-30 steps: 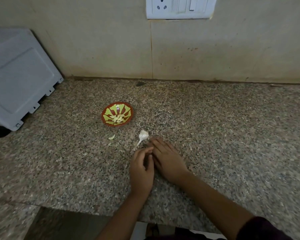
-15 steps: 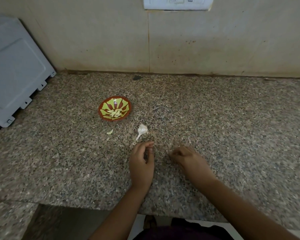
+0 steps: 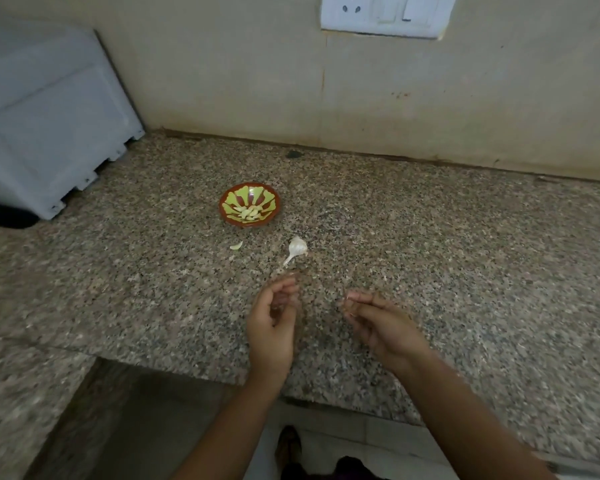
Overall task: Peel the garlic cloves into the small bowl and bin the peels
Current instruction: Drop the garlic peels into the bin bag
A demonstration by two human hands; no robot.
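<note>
Hands, joined earlier, are now apart: left hand (image 3: 272, 327) and right hand (image 3: 385, 327) hover above the counter (image 3: 465, 254), fingers loosely curled; whether they hold anything cannot be told. Garlic bulb (image 3: 297, 247) lies near small bowl (image 3: 228, 202).

1 view only, head-worn, wide-angle. Looks forward and steeply down from above the near edge of the table (image 3: 465, 237); far edge meets the wall (image 3: 222, 81) in the upper third of frame. Left hand (image 3: 272, 327) and right hand (image 3: 385, 327) sit low centre, close to the lens, forearms running off the bottom. Floor (image 3: 361, 441) visible below the table edge. Straight lines bow toward the frame edges; switch plate (image 3: 385, 12) cut off at top
</note>
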